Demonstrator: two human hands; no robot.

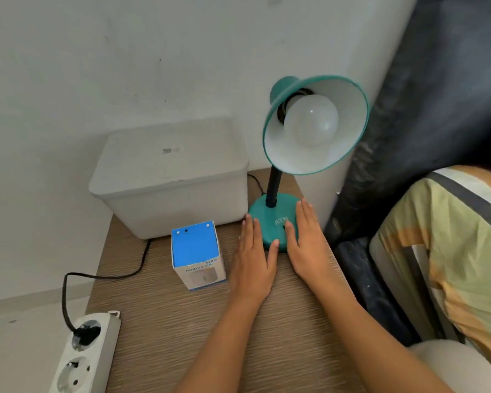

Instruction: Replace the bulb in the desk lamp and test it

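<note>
Wood-grain table (182, 321) fills the lower middle; left edge drops to pale floor, right edge butts a dark padded panel (408, 137), back edge meets the white wall. Front centre of the table is bare under the forearms. White lidded bin (170, 180) at back-left, touching the wall, its right wall just beside the lamp base. Teal desk lamp (270, 222) at back-right corner, base near the right table edge; black neck upright, shade (318, 123) tilted toward camera, white bulb (311, 120) seated in the socket, unlit. Blue-topped humidifier box (194, 256) upright in front of the bin, narrow gap to the left hand. White power strip (88, 353) hangs off the table's front-left edge, black cord (68, 293) plugged in. Left hand (253, 262) flat, fingers spread apart, tips touching the base's left rim. Right hand (306, 242) flat and unclenched, lying on the base's right side. Neither grips anything.
</note>
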